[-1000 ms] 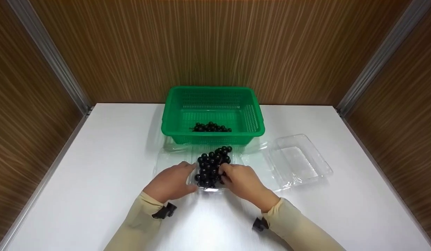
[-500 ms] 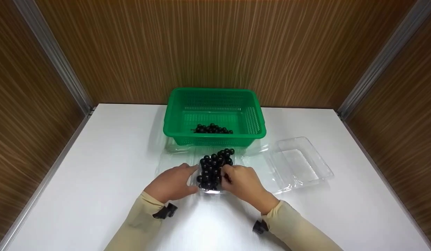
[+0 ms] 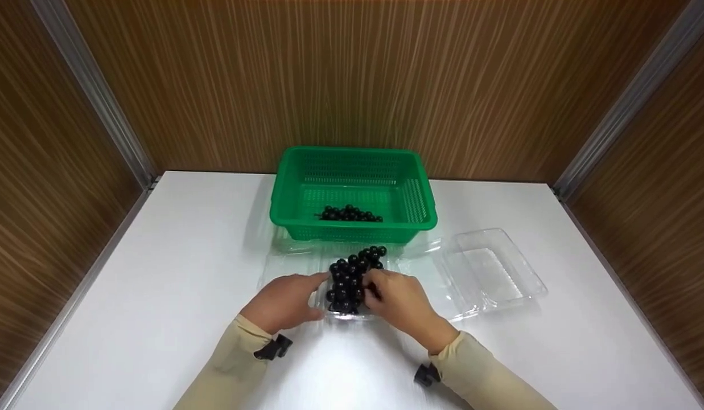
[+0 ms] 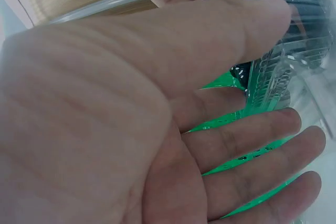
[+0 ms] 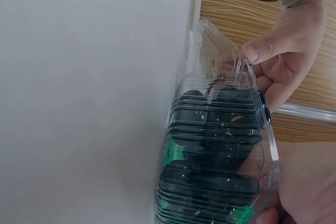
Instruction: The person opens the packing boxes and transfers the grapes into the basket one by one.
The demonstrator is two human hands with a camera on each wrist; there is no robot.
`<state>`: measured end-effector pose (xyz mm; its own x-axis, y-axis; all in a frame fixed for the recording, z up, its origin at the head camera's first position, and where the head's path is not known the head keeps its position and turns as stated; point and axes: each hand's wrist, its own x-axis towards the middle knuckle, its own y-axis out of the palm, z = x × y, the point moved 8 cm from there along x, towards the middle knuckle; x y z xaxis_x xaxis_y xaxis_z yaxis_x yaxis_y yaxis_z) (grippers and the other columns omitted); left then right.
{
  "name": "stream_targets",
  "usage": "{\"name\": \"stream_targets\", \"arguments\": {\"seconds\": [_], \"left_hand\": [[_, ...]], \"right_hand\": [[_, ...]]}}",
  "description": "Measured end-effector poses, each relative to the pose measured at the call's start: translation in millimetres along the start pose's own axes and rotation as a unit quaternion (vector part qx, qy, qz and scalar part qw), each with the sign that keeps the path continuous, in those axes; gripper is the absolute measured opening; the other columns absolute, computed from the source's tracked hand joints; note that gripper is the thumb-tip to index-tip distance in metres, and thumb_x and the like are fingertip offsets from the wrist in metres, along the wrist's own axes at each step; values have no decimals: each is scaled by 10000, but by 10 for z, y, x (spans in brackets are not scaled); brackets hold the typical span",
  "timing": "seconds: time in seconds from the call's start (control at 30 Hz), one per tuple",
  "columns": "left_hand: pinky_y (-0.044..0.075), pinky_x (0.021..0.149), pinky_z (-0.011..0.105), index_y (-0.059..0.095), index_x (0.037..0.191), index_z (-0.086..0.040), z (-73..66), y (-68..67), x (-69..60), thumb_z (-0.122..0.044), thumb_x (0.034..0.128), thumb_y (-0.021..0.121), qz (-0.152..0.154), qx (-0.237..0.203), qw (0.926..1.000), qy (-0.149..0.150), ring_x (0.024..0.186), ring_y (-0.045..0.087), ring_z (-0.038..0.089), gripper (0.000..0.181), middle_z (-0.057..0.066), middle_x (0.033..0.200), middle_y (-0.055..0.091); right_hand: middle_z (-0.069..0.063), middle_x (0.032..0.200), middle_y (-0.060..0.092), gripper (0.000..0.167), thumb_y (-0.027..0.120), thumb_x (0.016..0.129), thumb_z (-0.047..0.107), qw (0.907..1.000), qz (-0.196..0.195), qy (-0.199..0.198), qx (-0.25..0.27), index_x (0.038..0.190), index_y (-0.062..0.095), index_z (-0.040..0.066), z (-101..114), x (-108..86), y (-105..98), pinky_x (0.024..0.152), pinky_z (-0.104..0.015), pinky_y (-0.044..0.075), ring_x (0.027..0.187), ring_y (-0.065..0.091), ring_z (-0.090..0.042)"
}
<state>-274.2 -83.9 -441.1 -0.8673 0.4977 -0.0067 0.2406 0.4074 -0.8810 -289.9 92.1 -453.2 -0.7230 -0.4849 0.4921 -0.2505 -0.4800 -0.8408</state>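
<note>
A bunch of black grapes (image 3: 346,281) lies in a clear plastic clamshell box (image 5: 215,129) in the middle of the table. My left hand (image 3: 284,302) is at the box's left side, its thumb (image 4: 252,24) against the clear wall and its other fingers (image 4: 262,166) extended and spread. At the right side, my right hand (image 3: 400,299) has curled fingers among the grapes and pinches part of the bunch; its fingertips are partly hidden. In the right wrist view, dark grapes show through the ribbed wall.
Behind the box stands a green plastic basket (image 3: 352,224) with another bunch of black grapes (image 3: 350,214) inside. The box's clear open lid (image 3: 494,267) spreads to the right on the white table (image 3: 204,228). Wood-grain panels (image 3: 352,74) enclose the back and sides.
Both hands stay at the box with little movement, the right among the grapes. In the head view the scene has shifted slightly down and to the right.
</note>
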Motion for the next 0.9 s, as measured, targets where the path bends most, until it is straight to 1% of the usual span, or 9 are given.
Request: {"name": "stream_targets", "arguments": {"seconds": [0.1,0.27,0.5,0.63,0.8,0.9], "left_hand": [[542,952,519,561,1465,-27,1,-4,-7,-190,860,852,-43,15,10000,17,1102,690,371,691,180,1201,730],[544,940,515,569,1452,-27,9,-6,0,-188,852,858,-82,-5,10000,-41,1091,692,366,685,171,1176,735],[534,962,512,556,1468,-38,22,-6,1,-178,841,861,13,-106,9998,-175,1122,682,366,711,170,1199,728],[536,958,510,549,1478,-50,27,4,6,-179,832,866,42,-91,9997,-212,1114,685,363,730,162,1191,733],[535,960,510,550,1478,-48,16,8,7,-180,834,861,18,-77,9998,-208,1117,684,367,727,163,1197,732],[531,973,517,555,1470,-39,-2,11,6,-172,835,857,2,-66,9999,-146,1132,679,381,716,178,1220,724]], "right_hand": [[47,795,684,108,761,853,108,9999,84,76,2,930,697,150,-6,2,9,558,-355,534,646,625,-132],[47,792,684,77,756,870,115,9998,168,59,3,899,700,159,1,12,8,565,-370,540,667,653,-151],[51,773,656,113,773,908,168,9997,256,57,-9,864,669,178,12,17,-3,562,-371,525,666,645,-157],[55,759,640,116,758,908,146,9996,265,43,15,848,662,171,19,14,0,559,-366,516,660,630,-153],[64,731,623,122,734,902,112,9997,207,27,103,831,651,167,21,6,6,554,-359,510,637,605,-136],[67,717,611,129,730,893,107,9997,185,67,140,824,639,168,13,-4,14,547,-351,501,621,583,-126]]}}
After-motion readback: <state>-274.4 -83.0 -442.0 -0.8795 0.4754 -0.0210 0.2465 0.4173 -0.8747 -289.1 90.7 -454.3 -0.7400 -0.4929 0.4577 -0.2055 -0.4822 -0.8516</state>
